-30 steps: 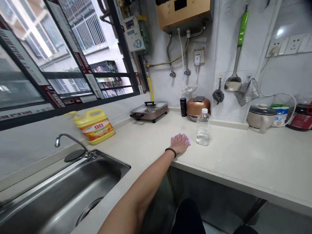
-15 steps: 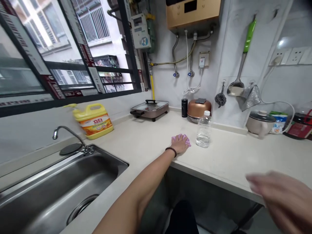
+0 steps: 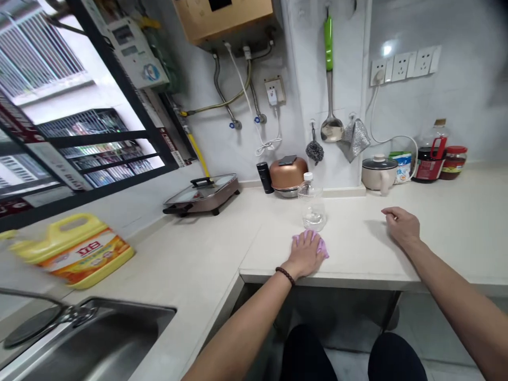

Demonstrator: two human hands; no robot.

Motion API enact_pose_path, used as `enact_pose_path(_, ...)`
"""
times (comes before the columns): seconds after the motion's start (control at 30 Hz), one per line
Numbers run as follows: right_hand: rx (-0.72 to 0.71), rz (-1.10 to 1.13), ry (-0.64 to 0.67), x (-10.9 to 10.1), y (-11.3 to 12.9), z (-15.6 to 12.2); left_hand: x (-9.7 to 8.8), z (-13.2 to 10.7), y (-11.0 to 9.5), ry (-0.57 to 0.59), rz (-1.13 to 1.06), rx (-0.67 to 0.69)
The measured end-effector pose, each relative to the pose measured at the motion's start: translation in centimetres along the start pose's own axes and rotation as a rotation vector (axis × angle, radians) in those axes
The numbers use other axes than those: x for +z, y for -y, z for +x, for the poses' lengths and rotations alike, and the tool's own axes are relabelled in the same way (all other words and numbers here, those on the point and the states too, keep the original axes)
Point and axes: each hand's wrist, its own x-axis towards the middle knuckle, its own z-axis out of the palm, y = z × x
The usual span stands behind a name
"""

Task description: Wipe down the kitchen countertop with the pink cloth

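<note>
My left hand [image 3: 305, 257], a dark beaded bracelet at its wrist, presses down on a pink cloth [image 3: 323, 248] on the pale countertop [image 3: 270, 254]. Its fingers are spread over the cloth and point away from me. Just beyond the fingertips a clear plastic bottle [image 3: 311, 203] with a white cap stands upright, holding some clear liquid. My right hand [image 3: 404, 222] is above the counter farther right, its fingers curled in and nothing seen in them.
A steel sink [image 3: 107, 338] and a yellow detergent jug [image 3: 85, 251] are on the left. Behind are an electric pan [image 3: 204, 193], black flask [image 3: 264, 177] and copper-coloured pot [image 3: 289, 172]. A lidded pot [image 3: 379, 173] and jars [image 3: 454, 161] stand at the back right.
The view has swung to the right. My left hand and the cloth are now closer to the bottle. My right hand has moved forward over the counter, fingers now curled.
</note>
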Motion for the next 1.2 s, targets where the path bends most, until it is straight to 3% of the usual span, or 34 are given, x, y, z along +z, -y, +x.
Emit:
enact_pose_path(0.23, -0.096, 0.014, 0.093, 1.3, 0.9, -0.6, 0.3, 5.0, -7.8, 0.005, -0.016, 0.258)
enact_pose_path(0.4, -0.116, -0.012, 0.063, 0.9, 1.1, -0.3, 0.6, 8.8, -12.5, -0.032, -0.015, 0.361)
enact_pose_path(0.5, -0.112, -0.025, 0.078, 0.5, 1.2, 0.0, 0.5, 10.0, -14.3, -0.064, -0.018, 0.386)
enact_pose_path(0.63, -0.094, -0.043, 0.111, -0.1, 1.3, 0.1, 0.2, 10.6, -15.0, -0.069, 0.000, 0.384)
enact_pose_path(0.77, -0.087, -0.034, 0.081, -0.6, 1.4, 0.1, 0.4, 9.8, -14.1, -0.053, 0.001, 0.396)
enact_pose_path(0.9, -0.073, -0.003, 0.064, -0.7, 1.2, 0.1, 0.8, 7.3, -11.1, -0.034, 0.007, 0.427)
enact_pose_path(1.03, -0.040, 0.016, 0.072, -0.6, 1.1, 0.1, 0.8, 3.6, -6.1, -0.034, 0.001, 0.387)
enact_pose_path(1.2, -0.013, 0.016, 0.095, -0.7, 1.3, 0.0, 0.8, 0.3, 1.8, -0.072, 0.026, 0.138)
